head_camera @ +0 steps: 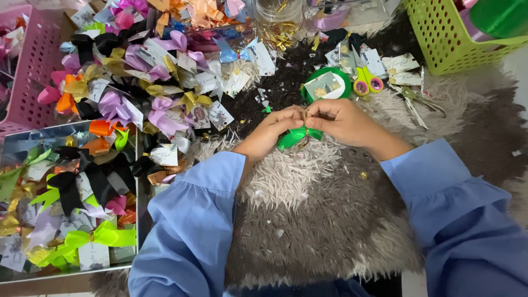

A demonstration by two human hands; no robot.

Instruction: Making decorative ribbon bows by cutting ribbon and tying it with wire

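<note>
Together, left hand (278, 127) and right hand (335, 118) meet fingertip to fingertip, pinching a green ribbon bow (297, 136).

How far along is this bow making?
Done: many finished ribbon bows lie heaped at the person's left, more in a tray. In hand: left hand and right hand pinch one green bow. Left: a green ribbon roll remains; its amount is unclear.

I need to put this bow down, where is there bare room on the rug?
Bare shaggy rug lies between the blue sleeves, below the green bow both hands hold. Another patch sits right of the right hand, below the green basket. The bow pile and tray at left are crowded.
</note>
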